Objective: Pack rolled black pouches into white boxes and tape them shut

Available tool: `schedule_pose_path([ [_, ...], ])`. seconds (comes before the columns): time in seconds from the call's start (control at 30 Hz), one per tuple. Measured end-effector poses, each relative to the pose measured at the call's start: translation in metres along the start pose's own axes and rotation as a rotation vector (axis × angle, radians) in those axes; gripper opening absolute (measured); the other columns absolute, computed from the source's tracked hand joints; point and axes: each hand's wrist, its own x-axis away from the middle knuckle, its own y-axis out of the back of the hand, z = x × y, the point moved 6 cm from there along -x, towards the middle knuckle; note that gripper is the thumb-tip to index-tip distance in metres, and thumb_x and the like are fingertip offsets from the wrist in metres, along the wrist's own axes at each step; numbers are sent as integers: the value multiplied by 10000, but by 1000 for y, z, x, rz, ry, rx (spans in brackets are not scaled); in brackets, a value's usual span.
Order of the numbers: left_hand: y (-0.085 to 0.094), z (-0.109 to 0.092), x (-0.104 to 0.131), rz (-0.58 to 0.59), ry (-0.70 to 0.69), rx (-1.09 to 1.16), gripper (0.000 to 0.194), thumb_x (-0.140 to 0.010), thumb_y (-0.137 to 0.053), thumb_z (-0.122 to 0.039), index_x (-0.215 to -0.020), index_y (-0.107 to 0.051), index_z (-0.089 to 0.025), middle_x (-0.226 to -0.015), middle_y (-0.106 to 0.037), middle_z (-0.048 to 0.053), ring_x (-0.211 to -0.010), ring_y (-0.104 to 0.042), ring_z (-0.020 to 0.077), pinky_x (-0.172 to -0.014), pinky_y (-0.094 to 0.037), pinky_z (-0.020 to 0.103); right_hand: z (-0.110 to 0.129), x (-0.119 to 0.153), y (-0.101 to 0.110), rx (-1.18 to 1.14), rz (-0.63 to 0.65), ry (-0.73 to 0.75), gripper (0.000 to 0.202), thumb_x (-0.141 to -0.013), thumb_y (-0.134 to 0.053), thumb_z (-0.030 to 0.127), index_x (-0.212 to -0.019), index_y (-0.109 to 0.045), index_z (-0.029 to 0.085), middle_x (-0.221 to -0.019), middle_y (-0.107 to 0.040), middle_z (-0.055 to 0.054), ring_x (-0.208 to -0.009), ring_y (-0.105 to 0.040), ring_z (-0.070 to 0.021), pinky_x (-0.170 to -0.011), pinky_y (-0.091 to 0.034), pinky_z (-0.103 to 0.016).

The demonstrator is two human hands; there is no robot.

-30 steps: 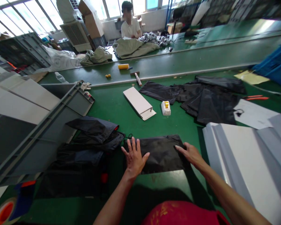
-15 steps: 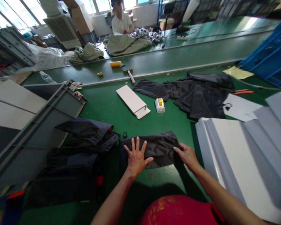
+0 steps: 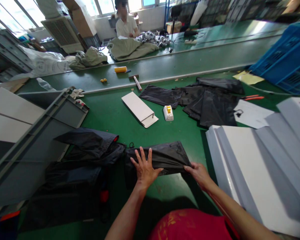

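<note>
A black drawstring pouch [image 3: 166,155] lies flat on the green table in front of me, its cord showing at the upper left corner. My left hand [image 3: 145,168] presses on the pouch's left part, palm down with the fingers spread. At the lower right corner, my right hand [image 3: 196,172] pinches the fabric between thumb and fingers. Creases run across the cloth towards that pinch. To the left, close to the pouch, is a heap of dark folded fabric items [image 3: 90,150] with small red patches.
A white carton [image 3: 139,108] and a small white-and-yellow dispenser [image 3: 168,113] lie beyond the pouch. More black pouches [image 3: 210,103] are behind it at right. White boxes [image 3: 252,160] stand on the right, a grey crate [image 3: 45,133] on the left, a blue crate [image 3: 285,60] far right. A person sits across the conveyor.
The right hand, pinching the pouch's corner, has shifted slightly down, and the fabric is now pulled into taut creases. My left hand stays spread on the cloth. The whole view has shifted slightly.
</note>
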Motion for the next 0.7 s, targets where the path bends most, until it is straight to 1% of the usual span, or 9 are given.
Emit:
schedule_pose_path([
  [0.17,17,21,2,-5,6,-19,1036,-680,-627,-739,-1507,-261,-232,-1582,-164,204,-1429,-124,467,-1016,-146,776,15,-6,-6,-185,177,-32,409,-598,-632,566,-670,-636,163,-622,-646,-44,-563,-575,-175,-551,-437,-282],
  [0.27,26,22,20,-78,-104,54,821,-786,-597,-641,-1444,-402,-190,-1469,-399,192,-1360,-326,377,-1082,-253,611,22,-5,-9,-271,252,-74,415,-606,-676,547,-760,-665,162,-699,-691,-60,-636,-633,-208,-605,-482,-302],
  [0.33,19,18,38,-54,-249,108,630,-827,-599,-565,-1338,-533,-204,-1265,-583,148,-1193,-497,304,-1031,-354,482,21,-6,-6,-253,251,-90,427,-622,-650,567,-787,-660,173,-728,-699,-61,-669,-645,-220,-623,-487,-310],
  [0.37,12,17,47,-19,-312,121,548,-836,-609,-530,-1286,-575,-219,-1166,-630,119,-1096,-546,274,-977,-391,444,19,-8,-3,-219,235,-97,430,-632,-624,585,-765,-649,177,-709,-689,-62,-653,-636,-222,-604,-477,-311],
  [0.47,-5,24,63,72,-338,120,431,-856,-626,-429,-1241,-593,-238,-1065,-656,73,-961,-577,232,-862,-423,397,20,-20,15,117,110,-84,418,-644,-598,608,-647,-591,191,-606,-623,-70,-577,-584,-229,-531,-414,-315],
  [0.53,-7,30,64,94,-296,144,416,-869,-615,-399,-1246,-583,-226,-1079,-651,72,-970,-571,229,-848,-423,387,44,-28,26,426,-89,61,406,-675,-615,597,-672,-587,192,-653,-621,-91,-622,-579,-250,-550,-404,-328],
  [0.6,-5,32,62,113,-250,196,386,-873,-604,-420,-1204,-604,-221,-1058,-650,69,-967,-567,230,-840,-425,382,89,-27,15,615,-228,362,378,-765,-586,547,-834,-622,177,-830,-654,-123,-766,-598,-269,-651,-441,-347],
  [0.63,-3,32,60,118,-220,222,351,-882,-589,-424,-1167,-622,-222,-1035,-653,67,-956,-569,229,-832,-427,379,113,-23,-1,626,-220,534,364,-816,-563,501,-951,-628,169,-947,-656,-134,-859,-596,-271,-728,-452,-354],
  [0.7,0,33,56,126,-143,271,266,-909,-547,-385,-1094,-653,-227,-983,-660,63,-943,-576,228,-826,-428,375,155,-14,-49,640,-55,822,367,-883,-530,406,-1151,-600,165,-1145,-624,-142,-1038,-554,-272,-886,-429,-368],
])
